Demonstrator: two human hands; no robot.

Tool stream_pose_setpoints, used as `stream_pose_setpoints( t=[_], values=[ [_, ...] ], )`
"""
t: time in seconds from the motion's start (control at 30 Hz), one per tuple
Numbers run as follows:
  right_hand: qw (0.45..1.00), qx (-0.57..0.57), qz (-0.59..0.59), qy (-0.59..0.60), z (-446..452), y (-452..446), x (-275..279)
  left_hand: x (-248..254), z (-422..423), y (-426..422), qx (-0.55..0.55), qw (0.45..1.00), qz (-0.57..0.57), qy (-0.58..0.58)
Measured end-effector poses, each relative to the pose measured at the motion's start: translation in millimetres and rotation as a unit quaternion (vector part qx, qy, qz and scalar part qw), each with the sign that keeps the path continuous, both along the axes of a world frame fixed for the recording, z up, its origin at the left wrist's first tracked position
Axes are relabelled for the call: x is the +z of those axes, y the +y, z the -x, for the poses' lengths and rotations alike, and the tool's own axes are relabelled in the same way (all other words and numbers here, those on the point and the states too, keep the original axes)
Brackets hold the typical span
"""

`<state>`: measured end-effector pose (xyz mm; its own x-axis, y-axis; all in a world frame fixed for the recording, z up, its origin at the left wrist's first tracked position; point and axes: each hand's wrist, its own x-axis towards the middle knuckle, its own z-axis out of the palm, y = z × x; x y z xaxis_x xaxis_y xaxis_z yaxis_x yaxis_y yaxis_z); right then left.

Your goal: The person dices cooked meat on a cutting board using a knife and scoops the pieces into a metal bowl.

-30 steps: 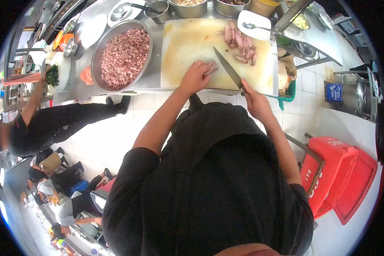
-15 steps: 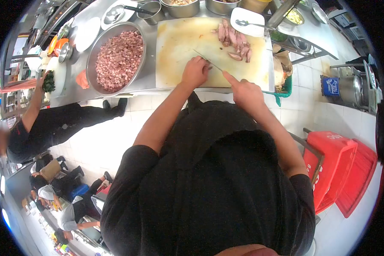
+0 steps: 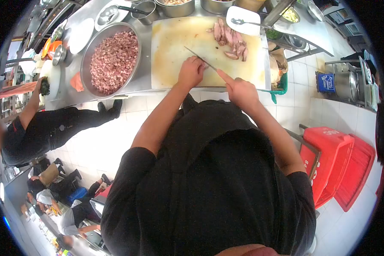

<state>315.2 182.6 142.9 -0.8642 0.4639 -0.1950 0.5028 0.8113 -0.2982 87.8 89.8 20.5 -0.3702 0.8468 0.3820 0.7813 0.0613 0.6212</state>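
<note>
My right hand [image 3: 242, 90] grips a knife [image 3: 196, 55], its index finger stretched along the back of the blade. The blade points up and left across the white cutting board [image 3: 170, 47], close beside the fingertips of my left hand [image 3: 191, 71]. Those fingers are curled down on a small pale piece of meat [image 3: 206, 65], mostly hidden by the hand and the blade. Toward the board's upper right lies a pile of sliced meat [image 3: 229, 36], with a few slices apart from it at its lower edge.
Left of the board stands a big metal bowl [image 3: 85, 70] of diced meat. A white dish [image 3: 246, 15] with a spoon sits at the board's upper right corner. Metal pots [image 3: 175, 10] line the back. A red bin [image 3: 324, 170] stands at right; a co-worker [image 3: 47, 128] works at left.
The knife blade has shifted slightly, lying closer against my left fingertips. Both hands stay at about the same place on the board; the whole view has moved a little.
</note>
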Motion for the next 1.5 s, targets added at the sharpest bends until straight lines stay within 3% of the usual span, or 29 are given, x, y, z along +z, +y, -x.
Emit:
stream_pose_setpoints(
  t=[0.07, 0.27, 0.57, 0.77, 0.87, 1.13, 1.5],
  values=[
    [1.0, 0.009, 0.005, -0.009, -4, -2, 4, 0, 1, 1, -0.001, 1.0, -0.004, -0.001],
    [0.996, -0.007, 0.011, 0.091, 25, 8, -60, -6, 1, 2, -0.009, 1.0, -0.009, -0.008],
    [1.0, 0.002, 0.024, -0.02, -6, -4, 17, -10, -5, -5, 0.019, 0.999, -0.035, -0.014],
    [0.992, -0.016, 0.017, 0.127, 13, 0, -59, -17, -2, -1, 0.017, 0.999, -0.038, 0.003],
    [0.99, 0.002, 0.003, 0.139, 24, 5, -46, -12, -4, -6, 0.021, 0.999, -0.045, -0.005],
    [1.0, -0.002, 0.019, 0.018, -13, -6, 24, -18, -3, -8, 0.027, 0.997, -0.065, -0.02],
    [0.999, -0.002, 0.035, 0.034, -11, -4, 14, -16, -2, -8, 0.024, 0.998, -0.052, -0.006]
  ],
)
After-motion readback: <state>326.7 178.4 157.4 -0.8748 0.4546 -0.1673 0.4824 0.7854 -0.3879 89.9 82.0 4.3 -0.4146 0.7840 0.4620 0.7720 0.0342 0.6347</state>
